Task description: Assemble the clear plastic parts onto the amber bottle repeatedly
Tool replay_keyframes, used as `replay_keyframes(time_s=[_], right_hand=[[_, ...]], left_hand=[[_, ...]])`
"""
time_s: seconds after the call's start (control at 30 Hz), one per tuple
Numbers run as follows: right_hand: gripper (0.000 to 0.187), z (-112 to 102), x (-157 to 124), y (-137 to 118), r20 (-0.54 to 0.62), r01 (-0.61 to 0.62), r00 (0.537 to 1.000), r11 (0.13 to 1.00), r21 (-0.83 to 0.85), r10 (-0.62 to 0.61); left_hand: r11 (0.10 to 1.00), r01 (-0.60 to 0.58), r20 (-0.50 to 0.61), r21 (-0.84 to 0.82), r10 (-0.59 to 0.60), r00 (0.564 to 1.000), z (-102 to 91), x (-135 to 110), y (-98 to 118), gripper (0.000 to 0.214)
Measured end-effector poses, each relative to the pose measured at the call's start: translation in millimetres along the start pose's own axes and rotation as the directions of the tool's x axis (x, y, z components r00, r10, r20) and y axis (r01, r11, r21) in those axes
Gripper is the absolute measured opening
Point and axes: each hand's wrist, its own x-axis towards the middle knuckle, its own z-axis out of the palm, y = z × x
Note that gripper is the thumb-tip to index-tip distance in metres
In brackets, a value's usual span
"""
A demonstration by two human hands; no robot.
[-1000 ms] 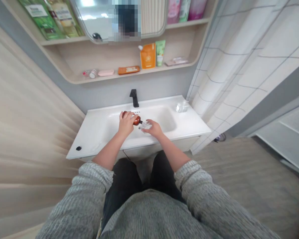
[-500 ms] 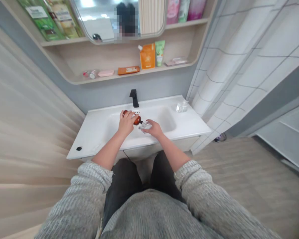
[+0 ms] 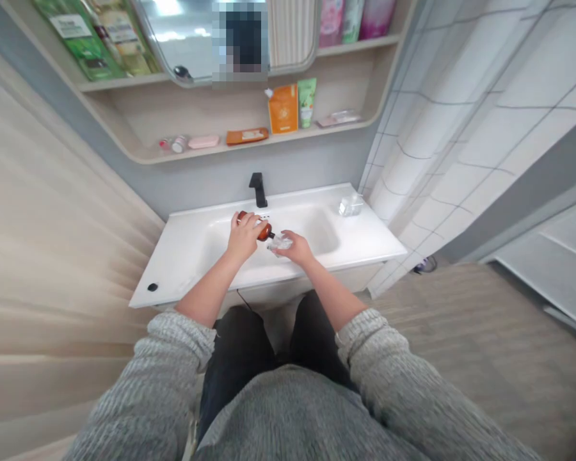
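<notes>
My left hand (image 3: 244, 235) is wrapped round a brown bottle (image 3: 265, 232), which is tilted with its dark neck down to the right. The neck meets the mouth of a small clear bottle (image 3: 282, 242), or comes very near it; I cannot tell which. My right hand (image 3: 297, 248) grips that clear bottle with curled fingers and holds it tilted. Both bottles are over the white sink basin (image 3: 324, 224). Whether liquid runs between them is too small to make out.
Behind my hands stands a black faucet (image 3: 258, 189). A clear container (image 3: 350, 205) sits on the right of the counter, a small black cap (image 3: 152, 287) on the left. Above, a shelf (image 3: 163, 155) holds an orange pouch (image 3: 283, 110), a green tube (image 3: 307, 102) and other toiletries.
Both hands and bottles stay almost in place. The view has shifted very slightly.
</notes>
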Motion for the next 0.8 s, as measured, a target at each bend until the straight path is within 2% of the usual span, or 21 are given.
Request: replay_keyframes(time_s=[0.8], right_hand=[[0.081, -1.7, -1.1, -3.7, 0.010, -0.011, 1.000, 1.000, -0.009, 0.011]], left_hand=[[0.997, -0.072, 0.016, -0.003, 0.072, 0.997, -4.3, 3.4, -3.3, 0.068]])
